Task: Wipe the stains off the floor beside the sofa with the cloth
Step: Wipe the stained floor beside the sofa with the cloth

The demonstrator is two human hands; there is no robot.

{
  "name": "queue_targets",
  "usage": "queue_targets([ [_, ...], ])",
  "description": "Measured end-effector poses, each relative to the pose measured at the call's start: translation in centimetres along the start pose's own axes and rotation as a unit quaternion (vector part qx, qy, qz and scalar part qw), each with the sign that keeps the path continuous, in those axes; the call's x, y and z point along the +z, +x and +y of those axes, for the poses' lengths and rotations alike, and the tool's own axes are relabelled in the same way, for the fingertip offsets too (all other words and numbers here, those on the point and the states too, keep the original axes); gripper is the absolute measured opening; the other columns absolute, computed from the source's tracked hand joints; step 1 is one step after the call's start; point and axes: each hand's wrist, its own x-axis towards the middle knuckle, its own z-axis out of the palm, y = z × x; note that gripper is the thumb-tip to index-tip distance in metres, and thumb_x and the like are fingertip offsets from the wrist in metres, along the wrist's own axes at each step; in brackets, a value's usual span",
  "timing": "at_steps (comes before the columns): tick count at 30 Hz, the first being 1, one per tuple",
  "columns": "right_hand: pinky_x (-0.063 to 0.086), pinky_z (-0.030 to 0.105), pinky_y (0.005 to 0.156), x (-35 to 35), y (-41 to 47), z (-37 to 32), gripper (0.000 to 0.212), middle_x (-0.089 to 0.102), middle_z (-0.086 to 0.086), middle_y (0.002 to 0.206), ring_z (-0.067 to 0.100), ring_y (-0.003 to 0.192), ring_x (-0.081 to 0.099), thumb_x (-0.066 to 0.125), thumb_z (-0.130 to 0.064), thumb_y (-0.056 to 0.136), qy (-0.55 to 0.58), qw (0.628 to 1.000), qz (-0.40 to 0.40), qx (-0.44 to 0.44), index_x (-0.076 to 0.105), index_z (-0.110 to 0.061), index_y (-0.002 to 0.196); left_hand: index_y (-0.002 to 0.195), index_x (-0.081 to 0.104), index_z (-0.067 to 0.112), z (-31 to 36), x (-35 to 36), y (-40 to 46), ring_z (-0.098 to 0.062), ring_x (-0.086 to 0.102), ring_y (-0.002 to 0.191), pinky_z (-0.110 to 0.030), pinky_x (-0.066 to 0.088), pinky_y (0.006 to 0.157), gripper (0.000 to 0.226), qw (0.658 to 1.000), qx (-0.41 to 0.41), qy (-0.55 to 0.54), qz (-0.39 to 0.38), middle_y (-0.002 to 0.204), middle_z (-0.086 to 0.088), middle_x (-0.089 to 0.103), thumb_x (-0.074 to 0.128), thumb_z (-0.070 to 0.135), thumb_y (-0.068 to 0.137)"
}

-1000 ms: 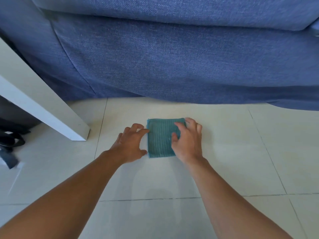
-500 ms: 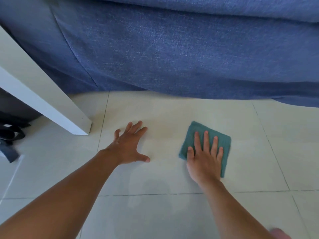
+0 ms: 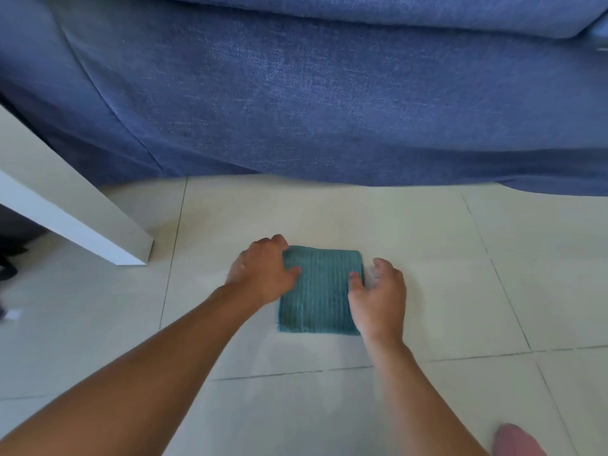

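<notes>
A folded teal cloth [image 3: 320, 291] lies flat on the pale tiled floor [image 3: 460, 274] in front of the blue sofa [image 3: 329, 93]. My left hand [image 3: 263, 271] rests on the cloth's left edge, fingers curled over its far left corner. My right hand [image 3: 378, 294] sits at the cloth's right edge, thumb pressed on the fabric and the other fingers curled just off it. I see no distinct stains on the tiles around the cloth.
A white table leg [image 3: 75, 209] slants down to the floor at the left. Dark straps or a bag [image 3: 10, 258] lie in the shadow behind it. A toe or foot [image 3: 516, 442] shows at the bottom right corner.
The cloth has slid back left from the right tile area to between both hands. My left hand, flat on the bare floor before, now holds its left edge.
</notes>
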Motion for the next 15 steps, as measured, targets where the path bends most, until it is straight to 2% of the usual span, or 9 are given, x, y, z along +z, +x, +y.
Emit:
queue_targets([
  [3, 0.047, 0.036, 0.101, 0.5, -0.1, -1.1, 0.051, 0.057, 0.005, 0.127, 0.026, 0.121, 0.05, 0.067, -0.031, 0.092, -0.046, 0.996, -0.055, -0.05, 0.054, -0.014, 0.138, 0.147, 0.031, 0.026, 1.0, 0.8, -0.5, -0.029, 0.046, 0.126, -0.043, 0.046, 0.101, 0.078, 0.995, 0.051, 0.085, -0.018, 0.147, -0.005, 0.031, 0.067, 0.052, 0.083],
  [5, 0.043, 0.04, 0.11, 1.0, -0.5, -1.2, 0.055, 0.052, 0.008, 0.14, 0.028, 0.13, 0.044, 0.066, -0.025, 0.092, -0.088, 0.989, -0.033, -0.115, 0.051, -0.011, 0.144, 0.154, 0.015, 0.029, 0.8, 1.2, -1.0, -0.029, 0.02, 0.145, -0.046, 0.033, 0.113, 0.081, 0.972, 0.151, 0.178, 0.005, 0.162, -0.001, 0.007, 0.053, 0.058, 0.089],
  [7, 0.037, 0.039, 0.116, 1.5, -0.5, -0.7, 0.053, 0.051, 0.011, 0.147, 0.03, 0.137, 0.044, 0.062, -0.013, 0.093, -0.085, 0.986, -0.019, -0.143, 0.051, -0.006, 0.144, 0.157, 0.004, 0.024, 0.4, 2.4, -1.5, -0.027, -0.006, 0.152, -0.045, 0.015, 0.121, 0.078, 0.951, 0.217, 0.221, -0.023, 0.166, -0.001, -0.008, 0.035, 0.059, 0.096],
  [9, 0.032, 0.031, 0.116, 1.8, -0.6, -0.1, 0.05, 0.05, 0.011, 0.149, 0.027, 0.14, 0.044, 0.054, -0.006, 0.095, -0.041, 0.993, -0.024, -0.108, 0.05, -0.005, 0.145, 0.156, -0.007, 0.018, 0.0, 3.8, -2.3, -0.026, -0.019, 0.15, -0.046, 0.003, 0.123, 0.078, 0.943, 0.221, 0.238, -0.066, 0.165, -0.001, -0.018, 0.024, 0.059, 0.097],
  [11, 0.03, 0.026, 0.114, 1.7, -0.7, 0.1, 0.048, 0.049, 0.011, 0.151, 0.026, 0.142, 0.044, 0.048, -0.002, 0.098, -0.007, 0.997, -0.019, -0.079, 0.049, -0.005, 0.146, 0.155, -0.013, 0.018, 0.0, 4.9, -3.0, -0.026, -0.024, 0.148, -0.047, -0.002, 0.123, 0.077, 0.943, 0.218, 0.238, -0.078, 0.163, -0.001, -0.024, 0.019, 0.059, 0.098],
  [15, 0.025, 0.03, 0.121, 1.3, -0.7, 0.8, 0.046, 0.047, 0.012, 0.155, 0.025, 0.149, 0.036, 0.044, 0.001, 0.1, 0.015, 0.996, -0.019, -0.081, 0.049, -0.004, 0.145, 0.154, -0.016, 0.018, 1.4, 6.4, -3.0, -0.025, -0.027, 0.147, -0.049, -0.006, 0.122, 0.074, 0.943, 0.23, 0.232, -0.065, 0.162, 0.001, -0.025, 0.009, 0.057, 0.096],
])
